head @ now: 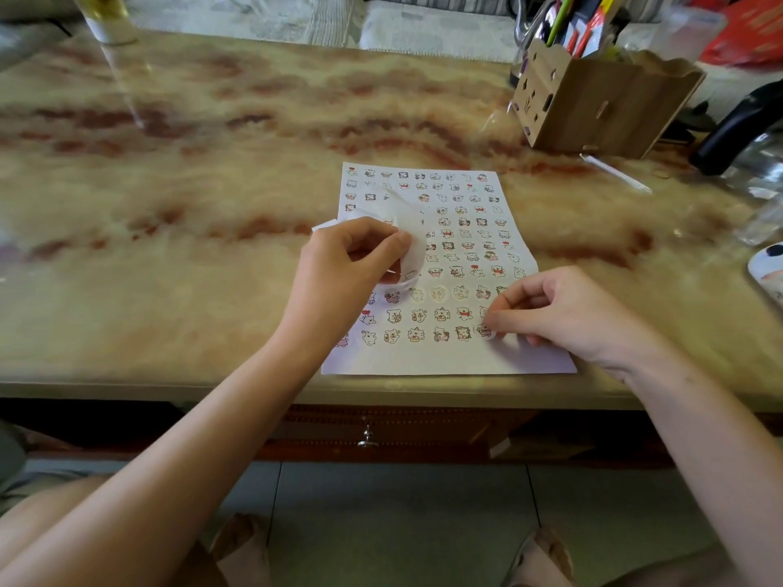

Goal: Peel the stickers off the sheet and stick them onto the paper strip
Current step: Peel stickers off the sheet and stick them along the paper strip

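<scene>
A white sticker sheet (457,247) with rows of small cartoon animal stickers lies flat near the table's front edge. My left hand (347,264) hovers over the sheet's left side and holds a curled white paper strip (406,230), which loops above the sheet and hides some stickers. My right hand (563,311) rests at the sheet's lower right, its thumb and forefinger pinching a small round sticker (484,331) in the bottom row, at the sheet's surface.
A cardboard organizer (601,99) full of pens stands at the back right, with a thin white stick (614,173) lying in front of it. Glass items and a dark handle (737,129) crowd the right edge. A bottle (106,19) stands far back left on the marbled table (169,184).
</scene>
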`<state>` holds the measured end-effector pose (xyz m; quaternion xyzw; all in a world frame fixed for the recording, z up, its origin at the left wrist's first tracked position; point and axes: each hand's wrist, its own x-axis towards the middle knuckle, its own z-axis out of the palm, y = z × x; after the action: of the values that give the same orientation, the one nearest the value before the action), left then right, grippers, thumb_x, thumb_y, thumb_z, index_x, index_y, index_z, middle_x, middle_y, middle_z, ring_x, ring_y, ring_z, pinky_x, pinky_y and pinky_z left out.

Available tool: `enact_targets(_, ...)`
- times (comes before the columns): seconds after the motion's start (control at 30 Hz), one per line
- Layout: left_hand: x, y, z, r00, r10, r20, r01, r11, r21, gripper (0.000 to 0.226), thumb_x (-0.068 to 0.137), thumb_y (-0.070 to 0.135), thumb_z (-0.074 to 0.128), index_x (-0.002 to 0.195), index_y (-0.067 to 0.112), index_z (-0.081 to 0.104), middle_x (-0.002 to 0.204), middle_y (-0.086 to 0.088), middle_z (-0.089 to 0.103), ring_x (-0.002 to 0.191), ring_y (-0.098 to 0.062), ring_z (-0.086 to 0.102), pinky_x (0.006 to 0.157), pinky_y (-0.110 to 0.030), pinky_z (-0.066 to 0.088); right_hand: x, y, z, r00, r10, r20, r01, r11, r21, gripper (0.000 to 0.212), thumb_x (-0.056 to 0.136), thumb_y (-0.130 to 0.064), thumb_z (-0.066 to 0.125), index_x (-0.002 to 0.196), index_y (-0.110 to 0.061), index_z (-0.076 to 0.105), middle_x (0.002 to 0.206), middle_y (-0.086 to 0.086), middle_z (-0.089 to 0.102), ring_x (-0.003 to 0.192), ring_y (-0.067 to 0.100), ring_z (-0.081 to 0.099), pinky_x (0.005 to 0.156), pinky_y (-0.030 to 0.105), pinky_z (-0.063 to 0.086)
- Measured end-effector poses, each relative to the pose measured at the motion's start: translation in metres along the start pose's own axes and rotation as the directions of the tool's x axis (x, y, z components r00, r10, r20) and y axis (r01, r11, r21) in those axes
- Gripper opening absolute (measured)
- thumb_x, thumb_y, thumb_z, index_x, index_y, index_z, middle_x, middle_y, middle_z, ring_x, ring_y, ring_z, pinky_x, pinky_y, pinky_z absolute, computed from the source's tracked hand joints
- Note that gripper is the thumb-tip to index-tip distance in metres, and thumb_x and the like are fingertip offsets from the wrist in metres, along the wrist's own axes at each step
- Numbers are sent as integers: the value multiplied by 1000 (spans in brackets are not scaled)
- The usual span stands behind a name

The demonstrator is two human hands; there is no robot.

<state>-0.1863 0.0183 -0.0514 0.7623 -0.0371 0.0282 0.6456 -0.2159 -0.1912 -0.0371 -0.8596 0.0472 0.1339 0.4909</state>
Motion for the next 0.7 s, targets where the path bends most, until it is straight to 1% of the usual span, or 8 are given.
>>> enact_targets(0.1, 0, 0, 0, 1000, 0, 1, 0, 1000, 0, 13, 91, 15, 64, 91, 5, 72, 88, -7, 75, 80, -20, 72, 83, -34, 58, 0, 0, 0, 1000, -5, 1, 5, 1000, -5, 7, 76, -7, 75, 70, -10, 74, 64, -1, 72, 47, 3, 47, 47, 10, 38)
enact_targets(0.33, 0, 0, 1, 1000, -1, -5, 1, 1000, 5, 12, 90, 15, 64, 90, 6, 73, 85, -5, 75, 78, -18, 72, 82, -32, 58, 1, 2, 1, 1000, -15, -12, 14, 1000, -28, 6, 76, -8, 76, 70, -10, 74, 63, -3, 71, 45, 0, 47, 46, 10, 37)
enact_targets(0.47, 0, 0, 1, 1000, -3, -5, 3, 1000, 12, 12, 90, 15, 64, 90, 6, 73, 86, -5, 75, 79, -18, 72, 82, -32, 58, 2, 3, 3, 999, -9, -33, 7, 999, -45, 6, 75, -8, 76, 70, -9, 74, 61, -4, 70, 46, 1, 48, 54, 19, 39)
enact_targets(0.57, -1, 1, 1, 1000, -2, -4, 2, 1000, 9, 13, 90, 15, 64, 91, 5, 72, 86, -6, 75, 79, -18, 72, 82, -33, 58, 3, 5, 5, 998, -15, -59, 12, 998, -60, 7, 75, -8, 76, 70, -9, 73, 57, -6, 68, 45, 1, 50, 56, 23, 40)
enact_targets(0.7, -1, 2, 1, 1000, -5, -11, 5, 1000, 8, 13, 91, 15, 64, 92, 5, 72, 87, -6, 75, 79, -18, 72, 82, -31, 58, 6, 10, 8, 994, -31, -106, 18, 993, -117, 10, 73, -14, 78, 67, -13, 71, 55, -9, 66, 52, 7, 53, 61, 29, 43)
